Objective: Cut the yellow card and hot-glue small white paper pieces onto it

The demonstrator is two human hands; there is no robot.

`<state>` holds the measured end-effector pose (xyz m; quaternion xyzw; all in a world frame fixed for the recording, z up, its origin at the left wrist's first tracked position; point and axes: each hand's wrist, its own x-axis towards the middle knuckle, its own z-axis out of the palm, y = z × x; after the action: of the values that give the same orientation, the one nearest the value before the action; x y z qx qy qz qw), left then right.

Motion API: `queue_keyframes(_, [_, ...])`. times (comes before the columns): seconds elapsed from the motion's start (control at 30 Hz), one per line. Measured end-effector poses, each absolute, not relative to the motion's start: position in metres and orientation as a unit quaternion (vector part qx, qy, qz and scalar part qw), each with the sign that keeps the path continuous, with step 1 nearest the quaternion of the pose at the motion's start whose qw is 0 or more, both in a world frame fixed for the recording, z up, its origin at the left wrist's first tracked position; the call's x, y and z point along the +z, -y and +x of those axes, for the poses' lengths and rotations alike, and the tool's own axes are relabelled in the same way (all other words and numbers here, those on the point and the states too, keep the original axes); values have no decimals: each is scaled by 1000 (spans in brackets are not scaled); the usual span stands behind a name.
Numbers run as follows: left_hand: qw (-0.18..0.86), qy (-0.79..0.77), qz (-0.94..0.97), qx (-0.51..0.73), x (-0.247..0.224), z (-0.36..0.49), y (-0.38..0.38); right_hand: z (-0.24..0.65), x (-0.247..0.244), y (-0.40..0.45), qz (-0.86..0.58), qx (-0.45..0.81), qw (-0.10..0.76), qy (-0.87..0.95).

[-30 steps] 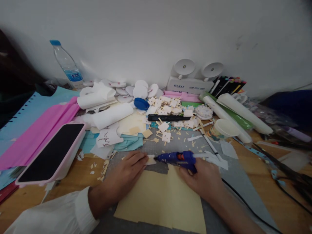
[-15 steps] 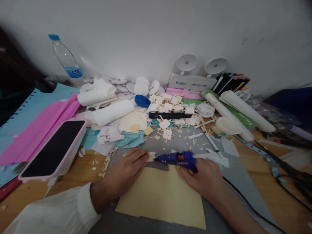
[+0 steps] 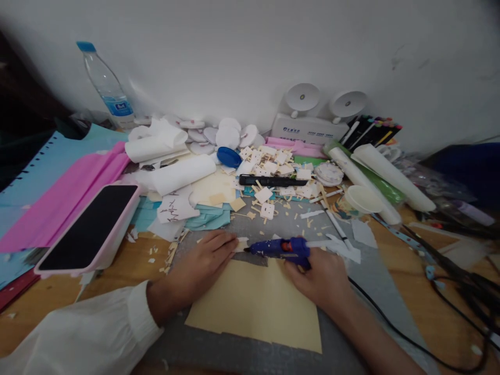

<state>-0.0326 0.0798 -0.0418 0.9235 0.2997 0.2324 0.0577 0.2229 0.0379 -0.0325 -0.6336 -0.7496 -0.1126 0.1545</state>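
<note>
My right hand (image 3: 322, 276) is wrapped round the handle of a blue glue gun (image 3: 279, 248), with a pale glue stick (image 3: 318, 243) coming out of its back end. The nozzle points left and reaches the end of a small pale paper piece (image 3: 242, 244). Fingers of my left hand (image 3: 213, 260) are pressed together on that piece, hiding part of it. Under and in front of both hands lies a yellow paper sheet (image 3: 258, 307) on a grey mat (image 3: 203, 354).
A heap of small white squares with faces (image 3: 269, 166) and a black pen-like tool (image 3: 273, 180) lie beyond my hands. The phone in a pink case (image 3: 94, 224) is at left, a paper cup (image 3: 363, 199) at right. A black cord (image 3: 383, 310) trails right. The bottle (image 3: 107, 88) stands behind.
The view has shifted slightly. The glue gun sits a little further left with its nozzle still at the paper piece; both hands keep their grip.
</note>
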Motion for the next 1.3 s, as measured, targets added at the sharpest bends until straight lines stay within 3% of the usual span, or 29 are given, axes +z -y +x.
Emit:
queue_keyframes(0.23, [73,-308,918,237,-40,-32,-79,221,-32,-38,-676,-69,105,726])
queue_keyframes(0.83, [76,-304,916,251,-48,-34,-80,222,-33,-39,-676,-37,114,727])
queue_keyframes(0.97, [73,-306,914,255,-45,-33,-79,234,-28,-41,-702,4,174,691])
queue_keyframes(1.17, [88,-299,897,315,-36,-33,-76,270,-1,-20,-769,37,373,518])
queue_keyframes(1.3, [99,-264,892,354,-30,-34,-69,299,2,18,-830,-9,363,424])
